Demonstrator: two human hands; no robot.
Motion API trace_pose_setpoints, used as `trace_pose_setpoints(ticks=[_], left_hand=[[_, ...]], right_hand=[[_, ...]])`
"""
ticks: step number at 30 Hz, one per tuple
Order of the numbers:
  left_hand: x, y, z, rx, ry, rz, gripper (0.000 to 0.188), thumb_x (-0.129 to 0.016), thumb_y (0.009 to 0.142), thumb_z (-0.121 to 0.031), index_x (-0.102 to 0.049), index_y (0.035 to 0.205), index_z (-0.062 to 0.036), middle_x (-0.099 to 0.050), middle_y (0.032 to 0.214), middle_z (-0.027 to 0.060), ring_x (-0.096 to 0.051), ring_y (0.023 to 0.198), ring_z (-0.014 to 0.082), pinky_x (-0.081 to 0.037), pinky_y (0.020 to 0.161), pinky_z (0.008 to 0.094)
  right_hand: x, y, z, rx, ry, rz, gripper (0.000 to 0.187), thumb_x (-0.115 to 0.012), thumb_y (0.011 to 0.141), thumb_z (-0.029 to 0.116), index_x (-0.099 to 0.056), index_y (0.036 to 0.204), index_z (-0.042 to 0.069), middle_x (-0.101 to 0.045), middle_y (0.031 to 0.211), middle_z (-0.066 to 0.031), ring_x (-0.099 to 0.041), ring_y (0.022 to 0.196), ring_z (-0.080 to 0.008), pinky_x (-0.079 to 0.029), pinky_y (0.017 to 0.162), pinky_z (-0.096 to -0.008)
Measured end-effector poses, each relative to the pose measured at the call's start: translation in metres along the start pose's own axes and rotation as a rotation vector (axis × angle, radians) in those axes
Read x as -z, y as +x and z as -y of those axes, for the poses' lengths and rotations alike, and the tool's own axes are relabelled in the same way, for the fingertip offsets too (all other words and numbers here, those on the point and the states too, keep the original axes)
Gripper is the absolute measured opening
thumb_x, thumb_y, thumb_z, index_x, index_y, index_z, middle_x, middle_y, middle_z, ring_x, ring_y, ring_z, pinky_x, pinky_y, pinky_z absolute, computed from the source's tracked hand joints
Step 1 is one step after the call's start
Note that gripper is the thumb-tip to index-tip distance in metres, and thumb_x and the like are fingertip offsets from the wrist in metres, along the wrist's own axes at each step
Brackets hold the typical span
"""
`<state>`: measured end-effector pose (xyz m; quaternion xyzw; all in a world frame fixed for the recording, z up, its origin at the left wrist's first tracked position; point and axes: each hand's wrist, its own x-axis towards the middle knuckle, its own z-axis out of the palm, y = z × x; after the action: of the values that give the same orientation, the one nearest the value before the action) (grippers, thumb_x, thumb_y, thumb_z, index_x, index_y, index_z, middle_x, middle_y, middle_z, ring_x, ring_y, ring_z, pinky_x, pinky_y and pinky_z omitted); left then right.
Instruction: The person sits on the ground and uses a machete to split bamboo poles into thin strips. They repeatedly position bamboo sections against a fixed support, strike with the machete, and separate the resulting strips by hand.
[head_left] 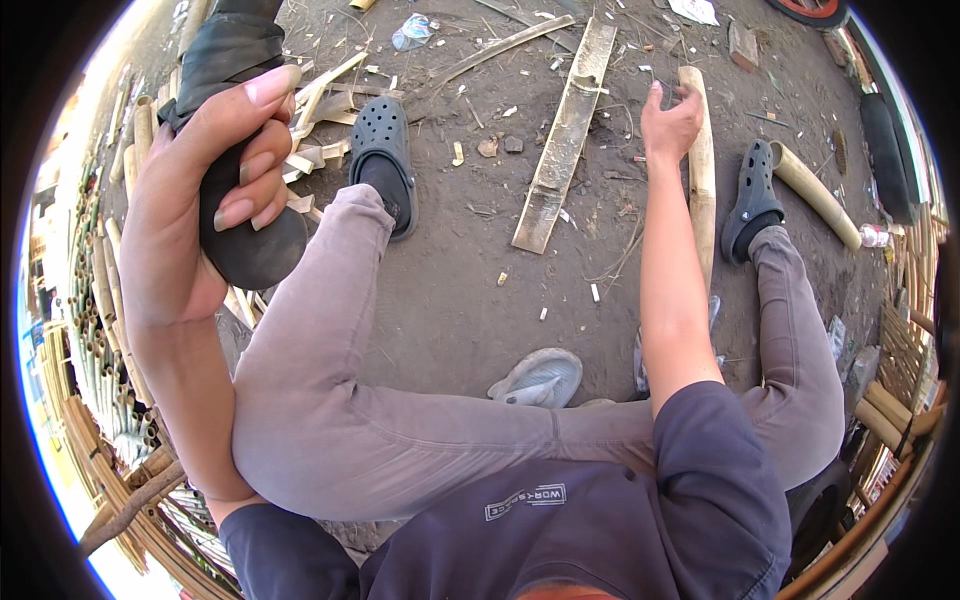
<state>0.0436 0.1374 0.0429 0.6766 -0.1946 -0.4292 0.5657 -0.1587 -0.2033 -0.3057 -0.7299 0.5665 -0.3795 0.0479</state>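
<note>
Raised at the upper left, my left hand [215, 190] is closed round a thick handle [235, 50] wrapped in black, with a rounded black end [262, 245] below the fingers. What the handle belongs to runs out of view at the top. My right arm reaches forward, and my right hand [672, 122] lies against the left side of a pale bamboo pole [703, 175] near its far end. Its thumb and fingers are apart, and I see nothing between them. The pole runs toward me, right of my forearm. Left of that hand, a split bamboo half [565, 150] lies on the ground.
My dark clogs [381, 145] stand apart on the dirt. Bamboo strips [320, 110] lie by the left foot, a curved bamboo piece [815, 195] by the right. A grey sandal [540, 380] lies between my legs. Stacked bamboo [115, 290] lines the left; a brick [743, 46] lies far right.
</note>
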Motion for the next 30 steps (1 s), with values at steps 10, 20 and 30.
trace_pose_setpoints(ticks=[10, 20, 30], left_hand=[[-0.01, 0.001, -0.001, 0.013, -0.003, -0.012, 0.025, -0.065, 0.095, -0.026, -0.059, 0.096, -0.0014, -0.048, 0.065, -0.004, -0.035, 0.045, -0.0002, -0.033, 0.047, 0.0186], [-0.009, 0.005, 0.006, 0.071, -0.013, -0.023, 0.026, -0.067, 0.095, -0.026, -0.058, 0.094, -0.0016, -0.049, 0.065, -0.003, -0.036, 0.044, 0.0008, -0.033, 0.047, 0.0194], [-0.007, 0.002, 0.004, 0.013, -0.076, -0.035, 0.024, -0.06, 0.099, -0.025, -0.056, 0.099, -0.0015, -0.045, 0.065, -0.0043, -0.036, 0.045, -0.0004, -0.031, 0.048, 0.0178]], right_hand=[[-0.019, -0.049, 0.038, -0.249, -0.134, 0.927, 0.045, -0.071, 0.086, 0.043, -0.072, 0.11, 0.005, -0.069, 0.116, -0.023, -0.066, 0.111, -0.0399, -0.053, 0.094, -0.0476], [-0.045, -0.037, 0.031, -0.381, -0.118, 0.942, 0.045, -0.078, 0.081, 0.038, -0.072, 0.113, 0.007, -0.069, 0.122, -0.0178, -0.065, 0.115, -0.0359, -0.053, 0.096, -0.0438], [-0.064, -0.046, 0.023, -0.427, 0.086, 0.916, 0.036, -0.083, 0.076, 0.032, -0.077, 0.103, 0.008, -0.072, 0.115, -0.0168, -0.068, 0.111, -0.0303, -0.053, 0.095, -0.0382]])
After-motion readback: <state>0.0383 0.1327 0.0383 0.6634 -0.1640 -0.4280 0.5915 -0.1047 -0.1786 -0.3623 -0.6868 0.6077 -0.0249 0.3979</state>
